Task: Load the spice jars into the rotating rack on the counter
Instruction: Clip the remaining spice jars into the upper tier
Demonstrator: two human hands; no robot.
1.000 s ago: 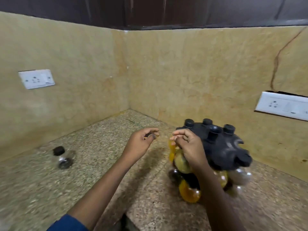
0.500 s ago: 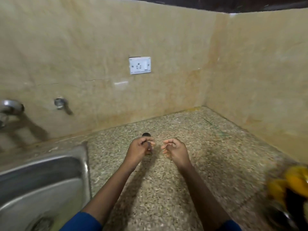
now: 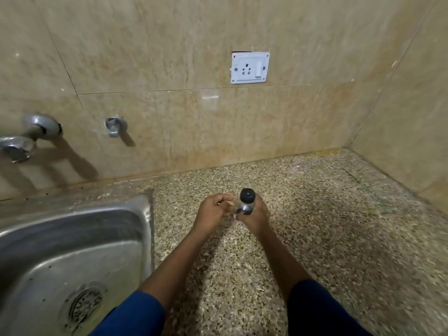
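1. The spice jar (image 3: 245,204), clear glass with a round black cap, is held up above the speckled worktop (image 3: 339,238), just right of the sink's right rim and partway between the near edge and the far wall.
2. The right hand (image 3: 255,215) grasps the jar from the right and from below. Its fingers are curled round the glass body, and the cap stands clear above them, tilted slightly towards the camera.
3. The left hand (image 3: 212,210) sits hard against the jar's left side with its fingers curled in. Its fingertips seem to meet the glass, but the view there is small and blurred, so I cannot tell whether it grips the jar or only lies beside it.
4. Both forearms reach in from the near edge, each with a blue sleeve (image 3: 135,316) pushed back.
5. The steel sink (image 3: 148,214) fills the near left, and its round drain (image 3: 82,304) shows in the basin.
6. On the far wall there is a metal tap (image 3: 31,137) at the far left, a smaller metal fitting (image 3: 115,126) to its right, and a white socket plate (image 3: 249,67) higher up, roughly above the hands.
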